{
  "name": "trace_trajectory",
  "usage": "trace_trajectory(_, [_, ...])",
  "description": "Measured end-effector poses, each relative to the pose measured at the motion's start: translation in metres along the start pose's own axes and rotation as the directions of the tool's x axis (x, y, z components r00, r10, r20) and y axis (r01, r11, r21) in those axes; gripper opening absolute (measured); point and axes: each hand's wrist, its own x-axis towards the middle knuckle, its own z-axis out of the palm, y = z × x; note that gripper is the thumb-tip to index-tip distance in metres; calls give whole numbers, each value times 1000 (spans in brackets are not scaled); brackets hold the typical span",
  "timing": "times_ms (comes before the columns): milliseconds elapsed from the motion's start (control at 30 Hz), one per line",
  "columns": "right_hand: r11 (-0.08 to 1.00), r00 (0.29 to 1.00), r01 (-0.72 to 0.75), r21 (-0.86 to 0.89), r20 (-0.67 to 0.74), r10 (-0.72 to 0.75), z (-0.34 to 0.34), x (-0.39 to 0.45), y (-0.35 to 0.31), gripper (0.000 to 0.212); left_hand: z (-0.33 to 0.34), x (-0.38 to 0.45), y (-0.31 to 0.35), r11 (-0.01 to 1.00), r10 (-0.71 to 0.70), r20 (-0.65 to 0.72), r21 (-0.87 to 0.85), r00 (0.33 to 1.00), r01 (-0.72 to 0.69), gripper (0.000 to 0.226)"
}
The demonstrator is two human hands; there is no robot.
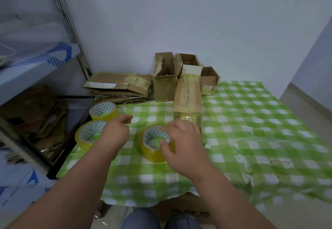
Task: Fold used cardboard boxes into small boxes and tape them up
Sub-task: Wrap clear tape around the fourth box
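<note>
Three yellow tape rolls lie on the green checked tablecloth (251, 113). My right hand (183, 142) grips the nearest roll (152, 149), with the thumb inside its core and fingers over its right rim. My left hand (115, 131) hovers with loosely curled fingers over the left roll (86, 135) and holds nothing. The third roll (103, 111) sits behind it. A long taped cardboard box (187, 99) lies just beyond my right hand. A stack of flattened boxes (118, 88) rests at the back left.
Several open small cardboard boxes (167, 77) stand against the back wall. A metal shelf (36, 63) with crumpled cardboard runs along the left. The tablecloth is torn and wrinkled at the right. A cardboard box sits under the table's front edge, by my knees.
</note>
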Motion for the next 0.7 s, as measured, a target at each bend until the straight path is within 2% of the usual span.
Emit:
trace_trajectory(67, [993,971,26,-114,237,2,9,-3,-9,55,-3,-7,-9,991,21,47,132,999,-27,51])
trace_trajectory(133, [980,934,34,-194,355,38,15,-5,-13,52,-3,-12,-14,965,53,95,252,994,-76,52])
trace_trajectory(233, [985,934,-25,-172,347,84,19,-8,-15,36,-2,-16,-17,921,78,179,364,981,-140,59])
trace_trajectory(300, [990,942,-110,-84,309,131,19,-9,-14,33,-3,-18,-20,921,64,233,360,970,-147,63])
trace_trajectory(400, [962,935,-262,80,267,232,12,-6,-12,21,-4,-23,-21,961,37,291,252,956,-114,62])
trace_trajectory(500, [885,910,-377,275,289,297,8,-6,-9,9,-5,-29,-18,1000,-15,332,6,943,14,59])
trace_trajectory(600, [775,891,-446,448,300,340,1,-9,-10,19,-5,-33,-16,990,-27,348,-120,937,73,58])
trace_trajectory(700, [664,894,-448,599,306,327,-9,-10,-13,16,-6,-38,-9,950,-48,334,-274,941,146,58])
